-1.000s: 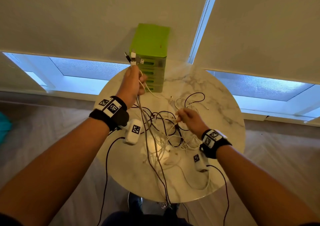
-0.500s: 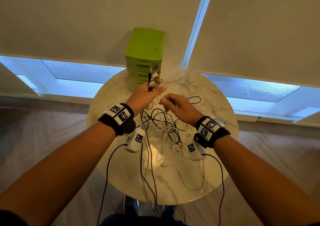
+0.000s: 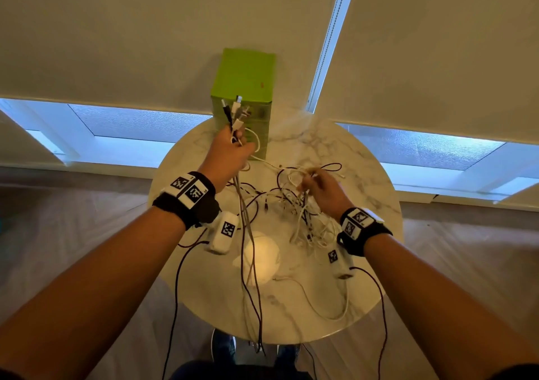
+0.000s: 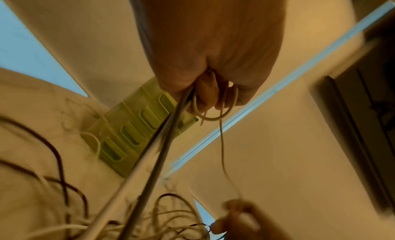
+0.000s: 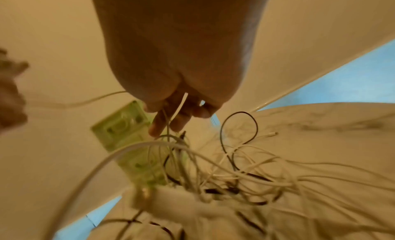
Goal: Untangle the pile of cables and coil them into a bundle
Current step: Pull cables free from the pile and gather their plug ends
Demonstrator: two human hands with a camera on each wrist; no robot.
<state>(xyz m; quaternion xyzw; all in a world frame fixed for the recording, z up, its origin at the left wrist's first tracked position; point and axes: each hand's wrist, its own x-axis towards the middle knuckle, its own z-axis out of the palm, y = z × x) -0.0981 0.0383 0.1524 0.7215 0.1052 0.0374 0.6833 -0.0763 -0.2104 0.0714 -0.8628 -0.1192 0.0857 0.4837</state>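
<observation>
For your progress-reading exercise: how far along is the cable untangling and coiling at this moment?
Done: the left hand grips several cable ends gathered together, their lengths hanging off the table's near edge.
In hand: the right hand pinches a white cable out of the tangle.
Left: a tangled pile of white and black cables lies on the marble table; no coil or bundle shows yet.

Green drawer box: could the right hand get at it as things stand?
Probably not freely. The right hand pinches a white cable above the tangle, and the left hand, gripping cable ends, is raised in front of the green drawer box.
</observation>
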